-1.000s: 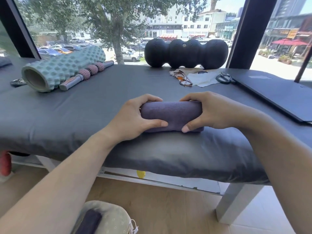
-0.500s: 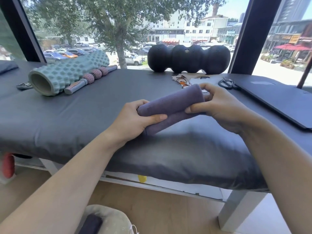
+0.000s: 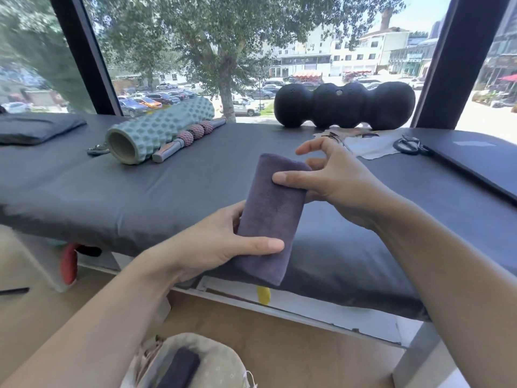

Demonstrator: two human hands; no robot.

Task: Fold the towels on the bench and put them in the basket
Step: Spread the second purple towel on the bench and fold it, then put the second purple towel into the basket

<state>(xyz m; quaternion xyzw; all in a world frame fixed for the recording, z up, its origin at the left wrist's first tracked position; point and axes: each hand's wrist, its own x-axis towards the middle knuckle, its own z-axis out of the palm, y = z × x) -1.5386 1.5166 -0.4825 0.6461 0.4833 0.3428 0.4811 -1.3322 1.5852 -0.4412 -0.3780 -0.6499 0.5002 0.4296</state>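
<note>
A rolled purple-grey towel (image 3: 268, 208) stands nearly on end above the front edge of the grey padded bench (image 3: 112, 197). My left hand (image 3: 223, 242) grips its lower part, thumb across the front. My right hand (image 3: 327, 177) touches its upper right side with the thumb laid on the roll, while the other fingers spread loosely away from it. On the floor below sits a pale fabric basket (image 3: 221, 362) with a dark folded towel (image 3: 179, 371) inside.
On the bench lie a teal foam roller (image 3: 156, 133), a massage stick (image 3: 187, 138), a black peanut roller (image 3: 344, 105), glasses on a white cloth (image 3: 369, 144), scissors (image 3: 408, 144), a dark flat mat (image 3: 475, 161) and a dark cushion (image 3: 33, 127).
The towel roll was lifted off the bench and swung from lying flat to nearly upright. My right hand has loosened from a full grip to thumb contact with spread fingers.
</note>
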